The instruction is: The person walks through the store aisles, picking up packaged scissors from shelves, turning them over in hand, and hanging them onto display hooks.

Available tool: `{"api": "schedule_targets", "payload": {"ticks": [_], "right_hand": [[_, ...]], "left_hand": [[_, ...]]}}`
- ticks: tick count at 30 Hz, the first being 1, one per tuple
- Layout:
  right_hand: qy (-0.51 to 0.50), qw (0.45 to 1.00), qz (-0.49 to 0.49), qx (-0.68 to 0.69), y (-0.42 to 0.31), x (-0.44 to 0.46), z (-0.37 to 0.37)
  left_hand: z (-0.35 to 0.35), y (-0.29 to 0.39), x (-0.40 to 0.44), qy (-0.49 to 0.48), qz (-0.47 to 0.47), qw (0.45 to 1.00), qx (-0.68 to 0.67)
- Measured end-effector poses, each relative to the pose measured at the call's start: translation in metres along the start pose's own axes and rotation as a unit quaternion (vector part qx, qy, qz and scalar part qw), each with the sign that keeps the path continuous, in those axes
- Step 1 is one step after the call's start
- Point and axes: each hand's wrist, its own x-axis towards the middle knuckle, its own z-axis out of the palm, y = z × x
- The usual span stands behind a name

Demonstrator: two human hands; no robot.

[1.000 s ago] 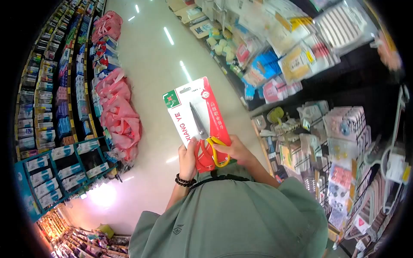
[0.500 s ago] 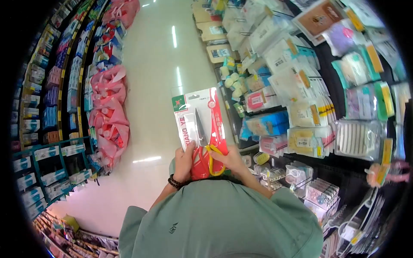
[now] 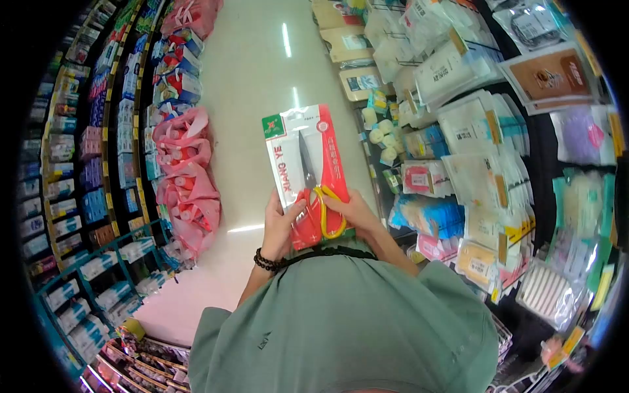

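A pair of scissors (image 3: 309,160) lies in clear packaging on a red and white card (image 3: 331,154), blades pointing away from me. One handle loop is red, the other yellow. My left hand (image 3: 282,221) grips the lower left edge of the pack, with its thumb on the front near the red loop. On the other side, my right hand (image 3: 350,211) holds the lower right edge, its thumb by the yellow loop. Both hands keep the pack in front of my waist, tilted up toward me. The fingers behind the card are hidden.
Shelves of boxed goods (image 3: 95,150) line the left, with pink bags (image 3: 190,190) along their edge. Hanging packets (image 3: 468,131) crowd the rack on the right. A teal wire rack (image 3: 108,262) stands at lower left. Between them runs a pale floor (image 3: 255,78).
The scissors pack has come up slightly, away from my body, still in both hands. My view has shifted, so the shelves appear displaced. My right thumb has moved off the yellow loop's top.
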Motion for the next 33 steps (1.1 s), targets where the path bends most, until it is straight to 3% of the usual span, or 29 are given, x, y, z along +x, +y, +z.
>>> {"api": "schedule_targets", "payload": {"ticks": [4,9,14,24,33], "right_hand": [[-0.081,0.989,-0.082,0.093,-0.05,0.069,-0.011],[-0.01,0.987,-0.15,0.055,-0.099,0.131,-0.012],[0.012,0.982,-0.185,0.027,-0.142,0.174,-0.017],[0.04,0.986,-0.161,0.019,-0.209,0.291,-0.027],[0.072,0.987,-0.141,0.002,-0.351,0.451,0.001]], "left_hand": [[0.015,0.041,0.071,0.018,0.04,0.999,0.025],[0.047,0.07,0.145,0.045,0.145,0.985,0.085],[0.064,0.097,0.198,0.047,0.154,0.979,0.128],[0.075,0.146,0.331,0.024,0.151,0.979,0.134],[0.09,0.256,0.515,-0.014,0.159,0.984,0.072]]}}
